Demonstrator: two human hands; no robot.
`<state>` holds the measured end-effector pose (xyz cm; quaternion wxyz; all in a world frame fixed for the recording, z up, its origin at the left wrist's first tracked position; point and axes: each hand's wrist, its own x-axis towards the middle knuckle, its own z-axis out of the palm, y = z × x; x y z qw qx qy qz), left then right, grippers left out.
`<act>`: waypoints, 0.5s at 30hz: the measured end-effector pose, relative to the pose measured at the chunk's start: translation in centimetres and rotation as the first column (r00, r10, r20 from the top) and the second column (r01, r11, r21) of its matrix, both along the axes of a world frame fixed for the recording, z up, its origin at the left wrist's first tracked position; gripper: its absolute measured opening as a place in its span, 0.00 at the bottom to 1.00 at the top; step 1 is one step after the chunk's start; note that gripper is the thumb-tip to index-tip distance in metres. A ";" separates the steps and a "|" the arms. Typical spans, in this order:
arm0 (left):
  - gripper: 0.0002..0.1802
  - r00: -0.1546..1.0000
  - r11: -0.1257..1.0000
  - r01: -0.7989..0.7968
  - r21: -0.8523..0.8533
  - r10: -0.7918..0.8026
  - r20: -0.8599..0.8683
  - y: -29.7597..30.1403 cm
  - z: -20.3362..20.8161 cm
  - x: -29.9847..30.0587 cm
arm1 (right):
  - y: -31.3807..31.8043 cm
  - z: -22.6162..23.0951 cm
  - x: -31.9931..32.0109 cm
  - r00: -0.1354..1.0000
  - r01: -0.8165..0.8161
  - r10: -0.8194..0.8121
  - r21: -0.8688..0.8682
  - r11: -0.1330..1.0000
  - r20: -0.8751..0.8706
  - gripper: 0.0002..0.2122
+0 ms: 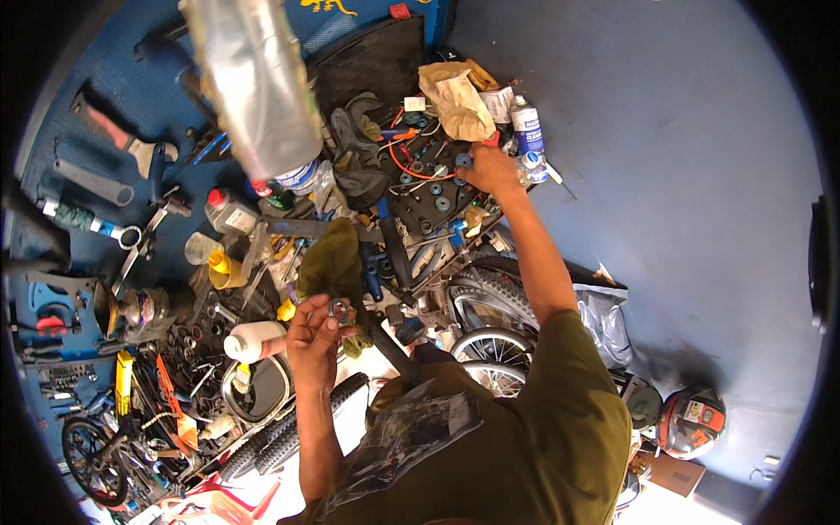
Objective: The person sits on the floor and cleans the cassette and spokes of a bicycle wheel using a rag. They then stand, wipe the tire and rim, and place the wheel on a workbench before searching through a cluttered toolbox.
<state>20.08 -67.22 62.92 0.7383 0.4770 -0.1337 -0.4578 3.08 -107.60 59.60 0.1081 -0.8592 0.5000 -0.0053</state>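
My left hand (313,339) is raised in front of me with its fingers pinched on a small round metal ring part (339,310), just below a dark green rag (331,261). My right hand (491,169) reaches far out over a black tray (411,210) strewn with blue caps, screws and an orange cable. Its fingers close around a small blue round part (463,160) at the tray's upper edge, next to a crumpled brown paper bag (457,101) and a white and blue spray can (528,136).
A cluttered workbench holds a white bottle (252,339), a yellow cup (224,270), wrenches (92,181) on a blue board, and bicycle tyres (490,302). A plastic-wrapped object (258,83) hangs close above. An orange helmet (693,423) lies at the lower right by the blue wall (665,157).
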 end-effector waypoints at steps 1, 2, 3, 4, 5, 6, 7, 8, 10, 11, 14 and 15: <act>0.20 1.000 1.000 0.008 0.002 -0.008 -0.010 -0.6 0.0 0.0 | -0.5 -0.3 0.6 0.999 -0.007 0.008 0.021 1.000 -0.036 0.27; 0.19 1.000 1.000 0.010 0.001 -0.010 -0.022 -1.0 -0.2 -0.1 | -0.7 0.0 1.1 0.996 -0.032 0.033 0.012 0.999 -0.079 0.26; 0.19 1.000 1.000 0.010 0.017 -0.010 -0.027 -1.3 -0.4 -0.1 | -1.0 0.4 1.6 0.997 -0.031 0.033 0.030 0.999 -0.073 0.25; 0.18 0.999 0.999 0.008 0.035 -0.007 -0.032 -1.4 -0.7 -0.1 | -1.3 0.8 2.0 0.997 -0.030 0.033 0.048 0.998 -0.066 0.25; 0.18 0.999 0.999 0.009 0.050 -0.007 -0.039 -1.8 -0.8 -0.2 | -1.5 1.3 2.3 0.998 -0.028 0.032 0.065 0.997 -0.062 0.25; 0.16 0.999 0.999 0.006 0.052 -0.003 -0.054 -2.1 -0.8 -0.4 | -2.3 1.3 2.8 0.997 -0.057 0.060 0.072 0.996 -0.040 0.24; 0.16 0.999 0.998 0.012 0.057 -0.009 -0.051 -2.5 -0.8 -0.5 | -3.2 1.3 3.6 0.991 -0.116 0.103 0.162 0.980 0.082 0.25; 0.16 0.999 0.998 0.023 0.063 -0.020 -0.048 -2.9 -0.7 -0.6 | -4.3 1.3 4.2 0.970 -0.178 0.128 0.243 0.954 0.208 0.26; 0.16 0.998 0.997 0.044 0.059 -0.042 -0.039 -3.7 -0.7 -0.8 | -7.5 0.8 4.9 0.908 -0.281 0.161 0.277 0.919 0.387 0.27; 0.16 0.998 0.997 0.056 0.052 -0.054 -0.035 -4.1 -0.7 -0.9 | -9.8 -0.4 5.1 0.880 -0.310 0.182 0.242 0.919 0.439 0.28; 0.16 0.998 0.996 0.059 0.061 -0.059 -0.011 -4.7 -0.5 -0.7 | -15.6 1.1 5.1 0.900 -0.192 0.110 0.157 0.969 0.422 0.32; 0.17 0.999 0.996 0.053 0.069 -0.053 -0.002 -4.8 -0.5 -0.7 | -17.3 2.6 4.8 0.887 -0.163 0.096 0.111 0.980 0.451 0.32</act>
